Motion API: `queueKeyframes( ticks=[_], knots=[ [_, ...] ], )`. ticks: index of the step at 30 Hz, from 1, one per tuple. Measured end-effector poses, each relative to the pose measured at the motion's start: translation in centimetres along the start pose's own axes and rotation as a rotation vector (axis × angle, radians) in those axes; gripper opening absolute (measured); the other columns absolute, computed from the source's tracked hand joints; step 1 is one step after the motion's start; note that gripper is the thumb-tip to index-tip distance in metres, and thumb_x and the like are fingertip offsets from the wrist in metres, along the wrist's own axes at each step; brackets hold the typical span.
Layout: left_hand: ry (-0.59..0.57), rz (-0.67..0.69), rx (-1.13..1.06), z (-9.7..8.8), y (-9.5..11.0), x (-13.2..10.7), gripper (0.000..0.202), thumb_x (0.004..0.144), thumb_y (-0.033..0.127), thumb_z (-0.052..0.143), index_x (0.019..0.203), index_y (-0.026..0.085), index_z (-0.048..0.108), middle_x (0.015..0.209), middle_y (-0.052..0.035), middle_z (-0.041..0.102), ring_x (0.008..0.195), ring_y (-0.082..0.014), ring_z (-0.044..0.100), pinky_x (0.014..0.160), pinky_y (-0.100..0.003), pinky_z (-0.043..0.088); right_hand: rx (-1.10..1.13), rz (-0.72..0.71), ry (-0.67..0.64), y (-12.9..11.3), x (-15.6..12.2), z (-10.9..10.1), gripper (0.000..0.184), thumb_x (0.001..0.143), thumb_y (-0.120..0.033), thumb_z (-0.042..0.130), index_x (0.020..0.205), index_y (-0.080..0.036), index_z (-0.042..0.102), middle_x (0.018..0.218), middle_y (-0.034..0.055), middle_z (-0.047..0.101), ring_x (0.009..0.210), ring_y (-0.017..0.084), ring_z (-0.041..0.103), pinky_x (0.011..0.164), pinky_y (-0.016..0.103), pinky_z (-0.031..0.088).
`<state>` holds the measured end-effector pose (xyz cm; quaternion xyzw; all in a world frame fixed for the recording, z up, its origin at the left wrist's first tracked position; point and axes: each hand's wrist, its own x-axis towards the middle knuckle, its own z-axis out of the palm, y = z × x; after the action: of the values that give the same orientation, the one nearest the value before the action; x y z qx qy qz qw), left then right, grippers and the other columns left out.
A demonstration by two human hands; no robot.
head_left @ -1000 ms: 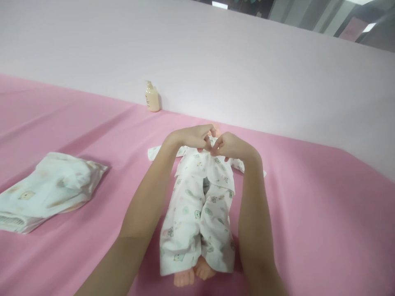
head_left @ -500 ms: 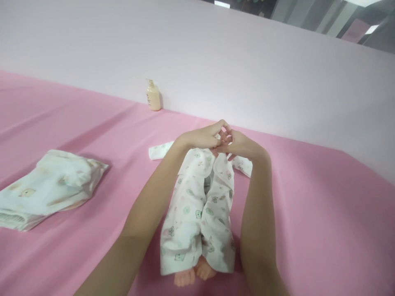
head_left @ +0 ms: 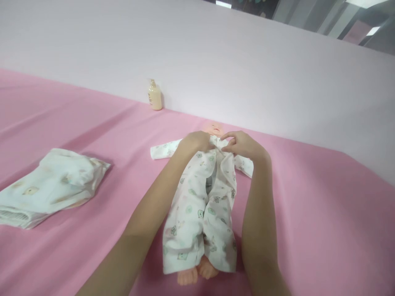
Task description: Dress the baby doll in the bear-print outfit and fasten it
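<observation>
Fingers point(head_left: 232, 134) gape on the right hand point(head_left: 247, 145); the left hand point(head_left: 197, 141) hides whether it grips the shirt point(head_left: 204, 161).

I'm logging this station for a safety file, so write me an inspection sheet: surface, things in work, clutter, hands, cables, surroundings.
Surface: pink sheet, creased.
Things in work: baby doll lying face up in white printed trousers and a matching long-sleeved top, its lower front parted.
Clutter: white printed cloth item at picture left; pump bottle upright near the wall.
Hands: left hand at the top's upper front, grip hidden; right hand beside it, thumb and forefinger apart.
Cables: nothing seen.
Surroundings: pale wall behind; background above it blurred.
</observation>
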<state>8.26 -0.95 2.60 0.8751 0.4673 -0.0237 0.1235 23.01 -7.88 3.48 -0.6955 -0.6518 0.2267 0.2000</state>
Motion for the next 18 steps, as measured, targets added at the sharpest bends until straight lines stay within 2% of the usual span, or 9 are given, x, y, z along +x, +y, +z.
queueKeyframes(
  ticks=[2, 4, 7, 9, 15, 18],
  knots=[
    [-0.001, -0.009, 0.032, 0.4, 0.4, 0.3, 0.036, 0.082, 0.04, 0.05, 0.103, 0.014, 0.061, 0.099, -0.0137, 0.067, 0.086, -0.0273, 0.065, 0.069, -0.032, 0.047, -0.043, 0.004, 0.011, -0.2, 0.2, 0.3, 0.029, 0.074, -0.019, 0.06, 0.103, -0.018, 0.059, 0.066, -0.0013, 0.06, 0.052, 0.011, 0.056, 0.056, 0.024, 0.045],
    [0.042, 0.013, 0.043, 0.7, 0.8, 0.5, 0.031, 0.08, 0.029, 0.051, 0.104, 0.013, 0.061, 0.096, -0.0135, 0.068, 0.084, -0.0262, 0.065, 0.067, -0.03, 0.046, -0.075, 0.007, -0.01, -0.4, 0.7, 0.7, 0.023, 0.074, -0.018, 0.059, 0.097, -0.018, 0.06, 0.067, -0.0006, 0.06, 0.051, 0.011, 0.055, 0.053, 0.023, 0.044],
    [0.085, 0.125, 0.023, 1.1, 1.0, 0.7, 0.025, 0.076, 0.016, 0.05, 0.097, 0.014, 0.064, 0.091, -0.0117, 0.069, 0.081, -0.0244, 0.066, 0.062, -0.028, 0.044, -0.093, -0.013, -0.059, -0.6, 1.4, 1.3, 0.016, 0.072, -0.01, 0.053, 0.085, -0.017, 0.059, 0.078, 0.0025, 0.064, 0.053, 0.011, 0.056, 0.05, 0.022, 0.044],
    [0.104, 0.182, 0.024, 1.4, 0.9, 1.0, 0.023, 0.074, 0.012, 0.05, 0.092, 0.015, 0.065, 0.088, -0.0116, 0.069, 0.081, -0.025, 0.066, 0.061, -0.028, 0.043, -0.089, -0.045, -0.08, -0.5, 1.7, 1.5, 0.02, 0.068, -0.005, 0.048, 0.08, -0.016, 0.059, 0.085, 0.0041, 0.065, 0.056, 0.01, 0.057, 0.051, 0.021, 0.044],
    [0.212, 0.144, -0.028, 2.9, 0.8, 2.2, 0.02, 0.076, 0.025, 0.053, 0.087, 0.013, 0.065, 0.08, -0.0147, 0.068, 0.082, -0.0295, 0.066, 0.061, -0.031, 0.045, -0.191, -0.023, -0.116, -0.1, 1.9, 1.5, 0.034, 0.06, 0.001, 0.044, 0.075, -0.016, 0.069, 0.087, 0.0049, 0.068, 0.06, 0.012, 0.057, 0.053, 0.021, 0.045],
    [0.257, 0.162, -0.032, 2.9, 1.1, 2.3, 0.017, 0.074, 0.02, 0.051, 0.082, 0.013, 0.064, 0.079, -0.0143, 0.068, 0.081, -0.0288, 0.066, 0.062, -0.032, 0.045, -0.169, 0.007, -0.114, -0.3, 1.7, 1.2, 0.043, 0.059, 0.003, 0.043, 0.083, -0.016, 0.072, 0.091, 0.0053, 0.069, 0.061, 0.012, 0.057, 0.053, 0.021, 0.047]
  ],
)
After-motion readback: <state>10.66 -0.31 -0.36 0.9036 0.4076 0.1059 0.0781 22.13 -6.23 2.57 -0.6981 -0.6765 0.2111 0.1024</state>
